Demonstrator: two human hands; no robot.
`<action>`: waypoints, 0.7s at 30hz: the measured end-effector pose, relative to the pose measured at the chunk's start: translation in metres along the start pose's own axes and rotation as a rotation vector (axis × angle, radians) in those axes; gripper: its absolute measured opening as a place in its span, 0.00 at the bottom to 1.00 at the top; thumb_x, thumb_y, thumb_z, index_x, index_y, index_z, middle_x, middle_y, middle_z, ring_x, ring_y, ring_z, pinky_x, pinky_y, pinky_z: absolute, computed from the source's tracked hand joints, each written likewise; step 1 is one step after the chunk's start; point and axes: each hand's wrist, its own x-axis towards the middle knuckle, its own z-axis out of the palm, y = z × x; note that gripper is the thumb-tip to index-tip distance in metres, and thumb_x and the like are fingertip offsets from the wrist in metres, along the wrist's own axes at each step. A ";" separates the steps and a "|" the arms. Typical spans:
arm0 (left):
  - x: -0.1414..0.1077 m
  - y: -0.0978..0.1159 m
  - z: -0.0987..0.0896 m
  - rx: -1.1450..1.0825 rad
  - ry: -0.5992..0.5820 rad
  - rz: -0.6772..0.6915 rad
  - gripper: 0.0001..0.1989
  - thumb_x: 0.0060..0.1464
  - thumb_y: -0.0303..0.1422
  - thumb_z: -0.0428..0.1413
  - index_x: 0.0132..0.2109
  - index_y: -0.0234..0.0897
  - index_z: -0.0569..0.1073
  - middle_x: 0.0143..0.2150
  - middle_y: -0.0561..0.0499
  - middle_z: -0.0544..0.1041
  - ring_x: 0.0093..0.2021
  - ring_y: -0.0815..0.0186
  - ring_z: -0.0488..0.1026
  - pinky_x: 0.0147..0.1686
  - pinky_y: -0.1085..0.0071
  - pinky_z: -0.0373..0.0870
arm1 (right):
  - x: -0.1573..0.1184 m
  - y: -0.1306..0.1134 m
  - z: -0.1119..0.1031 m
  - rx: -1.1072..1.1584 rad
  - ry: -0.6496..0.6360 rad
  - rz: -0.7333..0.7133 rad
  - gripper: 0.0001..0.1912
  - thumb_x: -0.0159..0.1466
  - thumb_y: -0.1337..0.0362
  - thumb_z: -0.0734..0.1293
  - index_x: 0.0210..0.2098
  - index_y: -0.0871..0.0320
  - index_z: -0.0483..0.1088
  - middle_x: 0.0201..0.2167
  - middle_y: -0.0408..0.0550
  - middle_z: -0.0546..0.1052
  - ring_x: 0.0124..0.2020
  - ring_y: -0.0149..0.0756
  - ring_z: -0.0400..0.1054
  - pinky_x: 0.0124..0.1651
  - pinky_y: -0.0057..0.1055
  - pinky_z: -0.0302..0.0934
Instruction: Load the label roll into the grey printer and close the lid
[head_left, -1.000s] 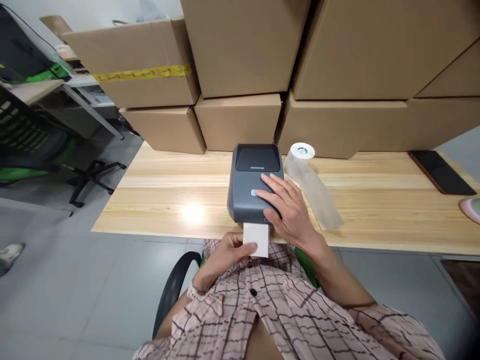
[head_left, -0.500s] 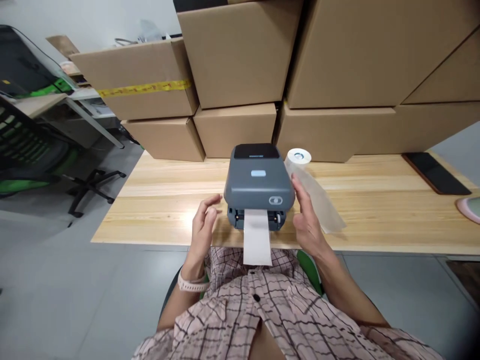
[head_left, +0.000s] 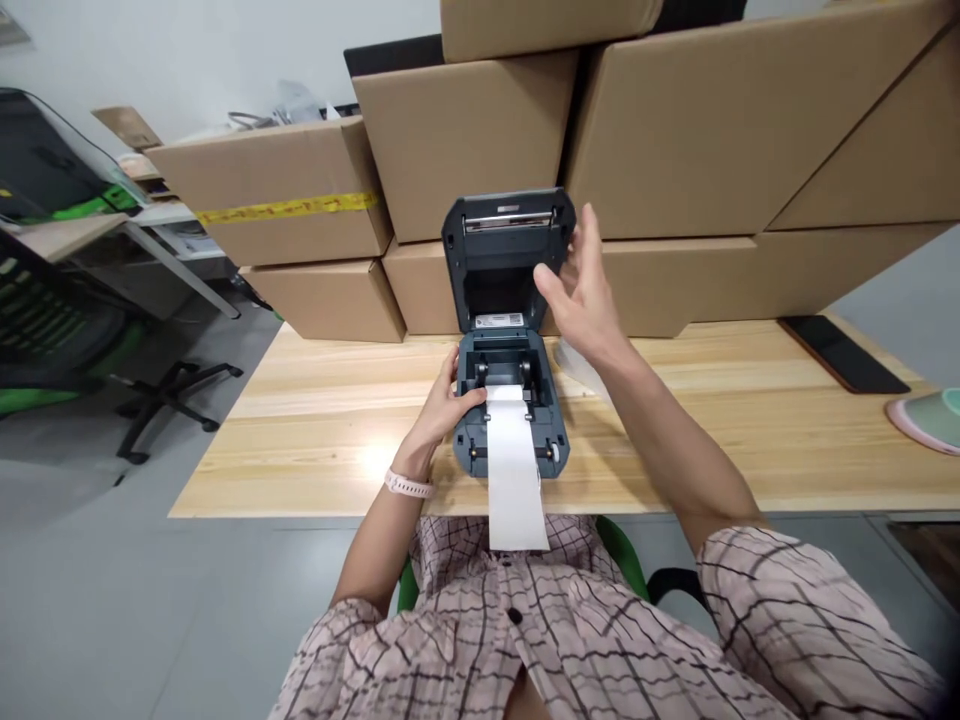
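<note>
A dark grey label printer (head_left: 553,410) sits on the wooden table with its lid (head_left: 499,260) raised, showing the rollers and bay inside. A white paper strip (head_left: 516,480) runs out of the bay, over the front and past the table edge. My left hand (head_left: 439,410) grips the printer's left wall, thumb over the rim by the paper and fingers outside. At the raised lid's right edge is my right hand (head_left: 585,290), thumb and fingers spread apart, partly overlapping the lid. Behind my right wrist, a pale backing strip (head_left: 576,365) is mostly hidden.
Cardboard boxes (head_left: 480,150) are stacked along the back of the table (head_left: 315,430). A black phone (head_left: 844,355) lies on the right, near a pink and green object (head_left: 930,415) at the edge. An office chair (head_left: 172,390) stands on the floor at left.
The printer's lid has swung from closed to upright, exposing the inside. My right hand has risen to the lid's edge, and my left hand has moved onto the printer's left wall.
</note>
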 end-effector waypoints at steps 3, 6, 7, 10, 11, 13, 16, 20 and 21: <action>-0.001 -0.004 0.000 -0.005 0.033 0.004 0.47 0.48 0.36 0.67 0.73 0.38 0.59 0.73 0.38 0.65 0.71 0.47 0.64 0.69 0.50 0.63 | -0.015 -0.019 -0.004 -0.047 0.083 0.039 0.29 0.77 0.56 0.52 0.76 0.50 0.50 0.67 0.54 0.70 0.67 0.49 0.66 0.66 0.53 0.62; -0.001 -0.007 0.000 0.002 0.049 0.011 0.46 0.48 0.35 0.66 0.73 0.38 0.60 0.72 0.38 0.67 0.70 0.47 0.66 0.68 0.50 0.65 | -0.030 -0.038 -0.002 -0.201 -0.417 -0.042 0.22 0.74 0.66 0.54 0.59 0.55 0.73 0.50 0.54 0.83 0.53 0.47 0.77 0.57 0.46 0.66; -0.001 -0.008 0.000 0.007 0.051 0.015 0.46 0.48 0.34 0.66 0.72 0.39 0.60 0.71 0.39 0.67 0.69 0.48 0.66 0.67 0.50 0.65 | -0.031 -0.042 0.002 -0.277 -0.616 -0.073 0.21 0.73 0.69 0.55 0.55 0.58 0.76 0.47 0.56 0.84 0.51 0.48 0.77 0.56 0.45 0.65; 0.000 -0.011 -0.001 0.021 0.056 0.034 0.45 0.48 0.34 0.66 0.72 0.39 0.61 0.70 0.39 0.70 0.68 0.48 0.67 0.67 0.50 0.65 | -0.027 -0.048 0.017 -0.424 -0.953 -0.148 0.17 0.68 0.73 0.59 0.47 0.65 0.78 0.42 0.63 0.84 0.50 0.51 0.78 0.62 0.48 0.58; 0.000 -0.012 -0.001 0.021 0.058 0.041 0.45 0.48 0.33 0.65 0.72 0.39 0.62 0.70 0.39 0.70 0.68 0.49 0.67 0.67 0.51 0.65 | -0.024 -0.049 0.022 -0.424 -0.997 -0.166 0.15 0.67 0.73 0.61 0.45 0.65 0.79 0.40 0.63 0.84 0.49 0.51 0.78 0.64 0.48 0.56; 0.001 -0.013 -0.003 0.001 0.051 0.037 0.48 0.47 0.31 0.64 0.74 0.39 0.58 0.70 0.39 0.70 0.68 0.51 0.68 0.67 0.53 0.65 | -0.019 -0.050 0.027 -0.401 -1.072 -0.185 0.14 0.66 0.73 0.62 0.44 0.65 0.79 0.38 0.62 0.84 0.47 0.50 0.79 0.65 0.47 0.54; 0.001 -0.013 -0.007 -0.058 0.008 -0.022 0.56 0.46 0.28 0.60 0.78 0.41 0.43 0.70 0.38 0.70 0.64 0.55 0.72 0.62 0.56 0.69 | -0.015 -0.047 0.023 -0.374 -1.153 -0.177 0.16 0.68 0.71 0.60 0.50 0.63 0.76 0.39 0.61 0.84 0.46 0.50 0.79 0.56 0.43 0.62; 0.001 -0.013 -0.010 -0.072 -0.026 -0.047 0.59 0.46 0.27 0.58 0.79 0.42 0.35 0.70 0.37 0.70 0.61 0.56 0.75 0.57 0.58 0.73 | -0.014 -0.040 0.009 -0.234 -1.206 -0.177 0.20 0.73 0.64 0.57 0.62 0.55 0.68 0.50 0.56 0.83 0.51 0.49 0.78 0.50 0.41 0.67; 0.001 -0.014 -0.010 -0.072 -0.025 -0.037 0.58 0.47 0.27 0.58 0.79 0.43 0.36 0.71 0.38 0.69 0.62 0.56 0.75 0.58 0.58 0.73 | -0.014 -0.039 0.006 -0.168 -1.211 -0.175 0.22 0.73 0.63 0.58 0.65 0.54 0.66 0.53 0.55 0.81 0.53 0.48 0.77 0.52 0.42 0.68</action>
